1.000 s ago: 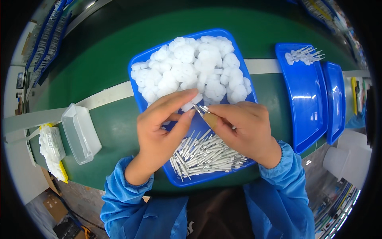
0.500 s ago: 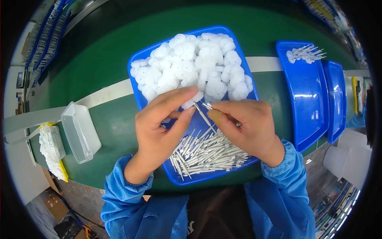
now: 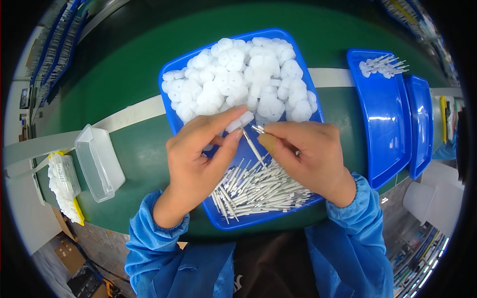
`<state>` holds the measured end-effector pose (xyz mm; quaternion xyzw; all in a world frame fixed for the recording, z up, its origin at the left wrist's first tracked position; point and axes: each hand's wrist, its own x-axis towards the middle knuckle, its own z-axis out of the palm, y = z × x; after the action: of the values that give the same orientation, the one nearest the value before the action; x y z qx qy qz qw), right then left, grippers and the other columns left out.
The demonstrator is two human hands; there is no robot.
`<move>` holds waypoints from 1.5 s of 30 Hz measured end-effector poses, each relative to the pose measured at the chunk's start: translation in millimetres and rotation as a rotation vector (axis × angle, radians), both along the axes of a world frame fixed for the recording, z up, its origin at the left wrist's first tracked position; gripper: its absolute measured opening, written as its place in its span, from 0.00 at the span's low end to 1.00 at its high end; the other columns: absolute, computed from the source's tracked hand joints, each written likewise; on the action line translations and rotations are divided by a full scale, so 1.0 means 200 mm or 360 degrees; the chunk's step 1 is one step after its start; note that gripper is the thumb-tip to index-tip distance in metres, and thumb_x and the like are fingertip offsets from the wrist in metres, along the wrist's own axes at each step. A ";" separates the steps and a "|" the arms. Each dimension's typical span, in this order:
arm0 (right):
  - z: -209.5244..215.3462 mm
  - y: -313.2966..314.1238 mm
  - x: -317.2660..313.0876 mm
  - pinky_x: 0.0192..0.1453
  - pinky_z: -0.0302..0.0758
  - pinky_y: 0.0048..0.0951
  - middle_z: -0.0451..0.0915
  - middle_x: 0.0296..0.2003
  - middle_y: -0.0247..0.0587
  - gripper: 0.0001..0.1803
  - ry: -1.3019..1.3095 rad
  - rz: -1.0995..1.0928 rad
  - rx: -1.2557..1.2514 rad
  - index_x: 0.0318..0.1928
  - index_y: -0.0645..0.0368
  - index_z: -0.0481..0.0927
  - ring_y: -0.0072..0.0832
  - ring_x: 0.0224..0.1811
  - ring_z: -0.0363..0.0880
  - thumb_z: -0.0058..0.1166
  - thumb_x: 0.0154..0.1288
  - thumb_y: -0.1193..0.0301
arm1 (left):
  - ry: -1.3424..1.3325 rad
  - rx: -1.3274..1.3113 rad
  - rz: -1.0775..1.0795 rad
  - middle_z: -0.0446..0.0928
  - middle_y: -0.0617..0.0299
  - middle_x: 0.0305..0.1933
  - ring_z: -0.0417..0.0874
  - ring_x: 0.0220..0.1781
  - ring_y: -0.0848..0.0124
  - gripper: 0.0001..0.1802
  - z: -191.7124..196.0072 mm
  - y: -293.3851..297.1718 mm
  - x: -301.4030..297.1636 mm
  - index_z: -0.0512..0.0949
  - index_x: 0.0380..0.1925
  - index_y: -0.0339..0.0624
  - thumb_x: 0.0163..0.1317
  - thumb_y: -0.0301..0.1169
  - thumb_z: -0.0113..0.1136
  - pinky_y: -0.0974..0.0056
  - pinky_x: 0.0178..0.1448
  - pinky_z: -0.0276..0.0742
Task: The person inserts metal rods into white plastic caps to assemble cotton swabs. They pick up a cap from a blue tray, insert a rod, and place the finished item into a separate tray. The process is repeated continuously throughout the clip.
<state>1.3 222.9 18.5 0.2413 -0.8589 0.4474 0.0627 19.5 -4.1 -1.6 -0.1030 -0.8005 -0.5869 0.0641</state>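
Note:
Over a blue tray (image 3: 217, 224), my left hand (image 3: 191, 161) pinches a translucent white round plastic piece (image 3: 239, 122) between thumb and forefinger. A white rod with a metal end (image 3: 255, 150) slants down from beneath that piece; whether it is fixed to it I cannot tell. My right hand (image 3: 315, 159) is closed on a thin white rod with a metal tip (image 3: 257, 129), which points at the plastic piece with a small gap between. A tan wrap covers my right thumb. Heaped plastic pieces (image 3: 231, 82) fill the tray's far part, and loose rods (image 3: 263, 191) lie in its near part.
Right of the tray stands a blue tray (image 3: 387, 129) with several rods joined to white pieces (image 3: 383, 65) at its far end. Another blue tray (image 3: 421, 124) is beside it. At left are a clear plastic box (image 3: 101, 164) and a bag of white pieces (image 3: 64, 186).
My left hand has shifted slightly left, and the plastic piece in it is turned a little. My right hand has hardly moved and keeps its rod.

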 end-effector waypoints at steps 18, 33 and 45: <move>0.01 0.02 -0.03 0.30 0.79 0.32 0.89 0.26 0.38 0.10 0.0252 0.0186 0.0104 0.42 0.58 0.93 0.32 0.25 0.89 0.80 0.61 0.73 | -0.0397 0.0550 -0.0165 0.92 0.56 0.54 0.91 0.55 0.75 0.14 0.02 -0.04 0.00 0.85 0.57 0.33 0.74 0.17 0.70 0.72 0.50 0.88; -0.01 0.02 -0.01 0.28 0.79 0.31 0.89 0.25 0.39 0.11 0.0284 0.0023 0.0074 0.43 0.59 0.93 0.33 0.23 0.88 0.79 0.61 0.74 | -0.0368 0.0405 -0.0142 0.90 0.50 0.64 0.90 0.58 0.72 0.19 0.07 -0.02 0.01 0.85 0.66 0.33 0.78 0.19 0.65 0.71 0.50 0.88; -0.04 0.00 0.01 0.27 0.80 0.35 0.88 0.27 0.42 0.06 0.0079 -0.0012 -0.0038 0.41 0.59 0.92 0.38 0.24 0.87 0.76 0.65 0.74 | 0.0125 -0.0096 -0.0083 0.92 0.50 0.56 0.91 0.47 0.66 0.25 0.02 0.01 0.00 0.90 0.61 0.37 0.63 0.11 0.72 0.67 0.44 0.89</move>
<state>3.5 222.6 11.3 0.2484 -0.8525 0.4514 0.0885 20.4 -2.7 1.5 -0.1486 -0.8117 -0.5596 0.0772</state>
